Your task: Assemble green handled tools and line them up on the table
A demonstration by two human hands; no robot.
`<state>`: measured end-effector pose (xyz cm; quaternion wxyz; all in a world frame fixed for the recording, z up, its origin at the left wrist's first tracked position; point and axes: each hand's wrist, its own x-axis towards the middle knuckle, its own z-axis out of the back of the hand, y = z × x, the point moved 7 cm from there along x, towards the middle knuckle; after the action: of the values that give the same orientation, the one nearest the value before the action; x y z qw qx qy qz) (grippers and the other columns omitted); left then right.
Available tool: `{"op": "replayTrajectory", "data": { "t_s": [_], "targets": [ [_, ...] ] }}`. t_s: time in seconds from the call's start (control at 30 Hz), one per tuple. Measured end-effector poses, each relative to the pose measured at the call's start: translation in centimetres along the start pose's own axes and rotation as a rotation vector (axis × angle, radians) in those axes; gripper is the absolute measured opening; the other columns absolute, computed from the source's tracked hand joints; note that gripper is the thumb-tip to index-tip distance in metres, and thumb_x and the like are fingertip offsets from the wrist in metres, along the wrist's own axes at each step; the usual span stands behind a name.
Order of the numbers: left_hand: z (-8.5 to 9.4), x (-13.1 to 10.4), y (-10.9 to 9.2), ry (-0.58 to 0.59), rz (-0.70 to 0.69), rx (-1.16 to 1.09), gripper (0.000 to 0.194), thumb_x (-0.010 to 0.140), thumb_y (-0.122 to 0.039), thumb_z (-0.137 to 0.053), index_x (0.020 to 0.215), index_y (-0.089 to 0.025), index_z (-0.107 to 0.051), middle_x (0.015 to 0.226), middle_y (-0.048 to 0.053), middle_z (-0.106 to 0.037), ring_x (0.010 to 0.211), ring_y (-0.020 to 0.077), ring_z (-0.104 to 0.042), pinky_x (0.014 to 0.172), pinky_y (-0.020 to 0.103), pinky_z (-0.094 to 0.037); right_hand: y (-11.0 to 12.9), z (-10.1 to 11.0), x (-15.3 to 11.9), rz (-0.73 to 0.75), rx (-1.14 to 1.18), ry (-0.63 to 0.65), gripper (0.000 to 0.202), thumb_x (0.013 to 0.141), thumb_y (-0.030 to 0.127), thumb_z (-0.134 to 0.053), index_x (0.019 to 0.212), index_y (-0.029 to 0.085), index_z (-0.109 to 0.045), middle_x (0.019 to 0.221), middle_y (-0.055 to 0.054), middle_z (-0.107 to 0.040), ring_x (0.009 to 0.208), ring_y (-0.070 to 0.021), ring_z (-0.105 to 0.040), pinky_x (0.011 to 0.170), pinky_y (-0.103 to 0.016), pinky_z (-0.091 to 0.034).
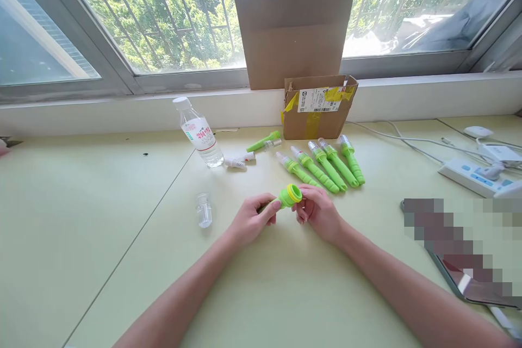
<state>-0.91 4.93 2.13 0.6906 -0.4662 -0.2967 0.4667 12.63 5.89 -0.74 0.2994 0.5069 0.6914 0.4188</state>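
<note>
My left hand [253, 216] is closed around a green plastic handle, its wide hollow end tilted up toward the right. Around that open mouth sits a yellow ring [292, 194]. The thumb and fingers of my right hand [318, 211] are bent together at the ring's right edge, touching it. A clear ribbed cap [204, 210] stands apart on the table, left of my left hand. Just beyond my hands, several green sticks with clear caps [326, 166] lie side by side. Behind them is another green stick [263, 141], with a clear cap [272, 143] beside it.
A water bottle [199, 133] stands at the back left, near small white marker-like pieces [240, 161]. An open cardboard box [314, 119] is against the window wall. To the right are a power strip [473, 176] with cables and a tablet-like device [452, 272], partly blurred out.
</note>
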Motion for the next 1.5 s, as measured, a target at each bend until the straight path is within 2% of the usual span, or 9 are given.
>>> {"op": "replayTrajectory", "data": {
  "t_s": [0.1, 0.2, 0.37, 0.6, 0.93, 1.07, 1.5],
  "targets": [
    [0.7, 0.1, 0.1, -0.112, -0.011, 0.069, 0.04, 0.087, -0.05, -0.047, 0.071, -0.015, -0.059, 0.065, 0.001, -0.057, 0.058, 0.0111, -0.046, 0.054, 0.023, -0.035, 0.3, -0.2, -0.1, -0.007, -0.012, 0.021, 0.022, 0.082, 0.031, -0.052, 0.072, 0.015, -0.064, 0.062, -0.001, -0.056, 0.042, -0.0084, -0.039, 0.044, -0.026, -0.042],
    [1.0, 0.1, 0.1, -0.15, -0.017, 0.104, 0.04, 0.088, -0.05, -0.045, 0.069, -0.016, -0.057, 0.062, -0.001, -0.053, 0.056, 0.0108, -0.044, 0.053, 0.022, -0.034, 0.3, -0.2, -0.1, -0.019, -0.041, 0.032, 0.027, 0.083, 0.034, -0.053, 0.068, 0.014, -0.063, 0.062, -0.001, -0.055, 0.046, -0.0085, -0.04, 0.048, -0.026, -0.044],
    [0.4, -0.2, -0.1, -0.12, -0.055, 0.086, 0.044, 0.09, -0.05, -0.041, 0.061, -0.017, -0.048, 0.05, -0.004, -0.038, 0.049, 0.0089, -0.035, 0.05, 0.022, -0.029, 0.1, 0.2, 0.1, -0.052, -0.036, 0.03, 0.03, 0.084, 0.038, -0.055, 0.066, 0.014, -0.064, 0.063, -0.002, -0.056, 0.046, -0.0082, -0.039, 0.049, -0.026, -0.045],
    [-0.5, -0.1, 0.8, -0.037, -0.007, -0.052, 0.048, 0.09, -0.055, -0.037, 0.068, -0.015, -0.053, 0.056, -0.002, -0.046, 0.048, 0.0083, -0.037, 0.048, 0.023, -0.032, 0.2, -0.1, 0.1, -0.073, -0.004, 0.069, 0.031, 0.085, 0.036, -0.051, 0.068, 0.014, -0.065, 0.061, -0.002, -0.055, 0.048, -0.01, -0.042, 0.052, -0.027, -0.046],
    [-0.4, 0.1, 1.1, -0.054, 0.01, -0.078, 0.047, 0.089, -0.055, -0.04, 0.068, -0.015, -0.053, 0.058, -0.001, -0.048, 0.049, 0.0084, -0.039, 0.047, 0.022, -0.033, 0.3, -0.4, 0.2, -0.066, 0.019, 0.105, 0.023, 0.082, 0.032, -0.051, 0.071, 0.016, -0.063, 0.069, -0.002, -0.055, 0.05, -0.0102, -0.044, 0.054, -0.028, -0.047],
    [-0.4, 0.1, 1.0, -0.052, 0.015, -0.075, 0.046, 0.089, -0.055, -0.04, 0.07, -0.015, -0.055, 0.06, -0.001, -0.048, 0.051, 0.0091, -0.04, 0.047, 0.022, -0.033, 0.3, -0.4, 0.2, -0.074, 0.02, 0.112, 0.02, 0.081, 0.033, -0.052, 0.073, 0.017, -0.061, 0.067, -0.001, -0.053, 0.05, -0.0104, -0.043, 0.054, -0.027, -0.047],
    [-0.1, -0.4, 0.0, -0.044, -0.002, -0.046, 0.049, 0.089, -0.055, -0.039, 0.069, -0.015, -0.058, 0.045, -0.005, -0.038, 0.044, 0.0082, -0.033, 0.045, 0.022, -0.03, 0.3, -0.4, 0.0, -0.096, -0.012, 0.13, 0.02, 0.081, 0.031, -0.055, 0.072, 0.015, -0.063, 0.068, -0.002, -0.059, 0.05, -0.0096, -0.046, 0.056, -0.027, -0.048]
  ]
}}
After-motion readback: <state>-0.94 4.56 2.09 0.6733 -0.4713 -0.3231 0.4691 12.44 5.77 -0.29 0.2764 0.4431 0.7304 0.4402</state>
